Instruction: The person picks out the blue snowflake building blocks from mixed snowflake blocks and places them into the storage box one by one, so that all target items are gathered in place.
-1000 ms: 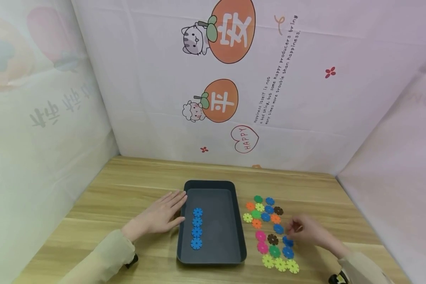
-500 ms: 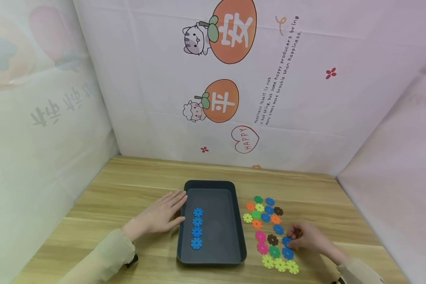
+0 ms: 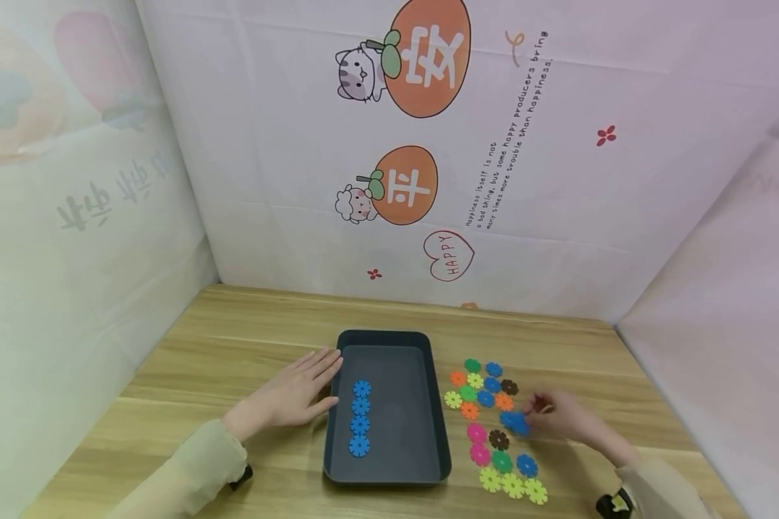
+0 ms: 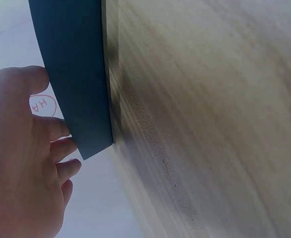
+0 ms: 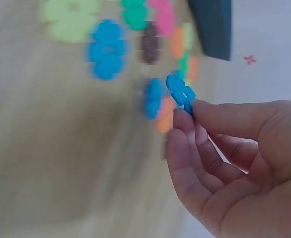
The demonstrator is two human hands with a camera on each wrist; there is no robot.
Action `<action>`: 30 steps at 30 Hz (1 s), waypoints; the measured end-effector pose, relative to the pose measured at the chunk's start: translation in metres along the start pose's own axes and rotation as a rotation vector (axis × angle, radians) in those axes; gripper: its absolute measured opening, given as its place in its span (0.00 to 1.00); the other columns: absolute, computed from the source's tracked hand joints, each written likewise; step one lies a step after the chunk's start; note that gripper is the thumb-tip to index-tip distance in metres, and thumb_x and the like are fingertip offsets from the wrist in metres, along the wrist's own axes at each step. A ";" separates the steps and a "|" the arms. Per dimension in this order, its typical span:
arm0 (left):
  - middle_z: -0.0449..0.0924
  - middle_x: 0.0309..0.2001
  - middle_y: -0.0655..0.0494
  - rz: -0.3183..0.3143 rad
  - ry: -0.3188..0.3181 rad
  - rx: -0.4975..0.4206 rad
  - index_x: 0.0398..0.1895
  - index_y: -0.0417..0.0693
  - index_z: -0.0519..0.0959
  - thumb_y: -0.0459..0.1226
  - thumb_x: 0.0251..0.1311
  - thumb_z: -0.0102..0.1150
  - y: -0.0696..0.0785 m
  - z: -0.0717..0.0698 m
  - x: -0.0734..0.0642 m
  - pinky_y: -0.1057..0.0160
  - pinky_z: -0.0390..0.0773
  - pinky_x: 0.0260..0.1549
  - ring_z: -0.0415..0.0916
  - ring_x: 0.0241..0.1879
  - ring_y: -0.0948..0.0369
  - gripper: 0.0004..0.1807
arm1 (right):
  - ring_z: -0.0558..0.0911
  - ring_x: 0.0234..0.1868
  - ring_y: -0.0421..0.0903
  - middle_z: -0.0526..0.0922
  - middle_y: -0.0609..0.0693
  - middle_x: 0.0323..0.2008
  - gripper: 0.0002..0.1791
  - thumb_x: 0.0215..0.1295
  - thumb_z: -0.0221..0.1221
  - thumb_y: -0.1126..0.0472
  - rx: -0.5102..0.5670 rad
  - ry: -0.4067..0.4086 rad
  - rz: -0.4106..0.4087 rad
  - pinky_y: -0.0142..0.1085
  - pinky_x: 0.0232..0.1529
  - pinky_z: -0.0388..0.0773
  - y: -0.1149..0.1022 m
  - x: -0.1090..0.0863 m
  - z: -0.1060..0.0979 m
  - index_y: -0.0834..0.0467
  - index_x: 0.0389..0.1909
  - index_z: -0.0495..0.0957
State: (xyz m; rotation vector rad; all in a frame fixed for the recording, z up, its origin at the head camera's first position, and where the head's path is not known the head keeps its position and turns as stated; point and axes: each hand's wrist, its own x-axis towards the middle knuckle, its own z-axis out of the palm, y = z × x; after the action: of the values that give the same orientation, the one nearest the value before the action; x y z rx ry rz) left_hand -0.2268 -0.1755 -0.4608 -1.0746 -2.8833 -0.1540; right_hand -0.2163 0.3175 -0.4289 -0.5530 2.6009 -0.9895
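Note:
My right hand [image 3: 561,416] pinches a blue snowflake disc [image 5: 181,92] between thumb and fingertips. In the right wrist view the disc is held up above the table; in the head view it overlaps another blue disc [image 3: 507,419]. My left hand [image 3: 298,391] lies with straight fingers at the left rim of a dark grey tray [image 3: 389,478], and its fingertips touch the tray's outer wall [image 4: 76,74] in the left wrist view. Inside the tray, several blue discs [image 3: 360,424] form a column along the left side.
Loose discs lie right of the tray: a brown disc [image 3: 498,440], a pink disc [image 3: 477,432], a green disc [image 3: 502,461], a yellow-green disc [image 3: 513,486], an orange disc [image 3: 469,411] and others. A printed white cloth [image 3: 532,274] walls the back of the wooden table [image 3: 266,310].
My right hand has taken a blue disc from above the lower blue one, lifted it and moved it slightly away from me. My left hand and the tray have stayed put.

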 end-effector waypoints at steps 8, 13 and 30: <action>0.56 0.77 0.41 0.003 0.002 0.006 0.76 0.39 0.58 0.54 0.74 0.44 0.000 0.000 0.000 0.46 0.59 0.75 0.53 0.77 0.45 0.37 | 0.81 0.35 0.43 0.82 0.59 0.38 0.06 0.67 0.58 0.67 0.041 0.001 -0.033 0.35 0.33 0.84 -0.049 0.044 -0.007 0.67 0.40 0.77; 0.55 0.77 0.42 -0.002 0.000 0.000 0.76 0.39 0.58 0.54 0.74 0.44 0.000 0.001 0.000 0.46 0.58 0.75 0.53 0.77 0.45 0.37 | 0.84 0.37 0.49 0.83 0.58 0.37 0.03 0.67 0.59 0.68 0.016 0.001 -0.086 0.39 0.37 0.85 -0.076 0.080 0.007 0.64 0.39 0.78; 0.56 0.77 0.42 -0.013 -0.002 0.002 0.76 0.39 0.58 0.54 0.73 0.46 0.002 0.001 0.001 0.45 0.58 0.76 0.53 0.77 0.45 0.37 | 0.84 0.33 0.48 0.85 0.59 0.36 0.03 0.68 0.58 0.70 0.031 -0.105 -0.164 0.40 0.39 0.87 -0.133 0.170 0.080 0.66 0.37 0.80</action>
State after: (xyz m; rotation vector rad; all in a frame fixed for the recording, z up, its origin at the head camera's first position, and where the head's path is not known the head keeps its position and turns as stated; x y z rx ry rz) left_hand -0.2262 -0.1733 -0.4613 -1.0558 -2.8919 -0.1510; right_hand -0.3008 0.1039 -0.4194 -0.7988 2.4748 -1.0194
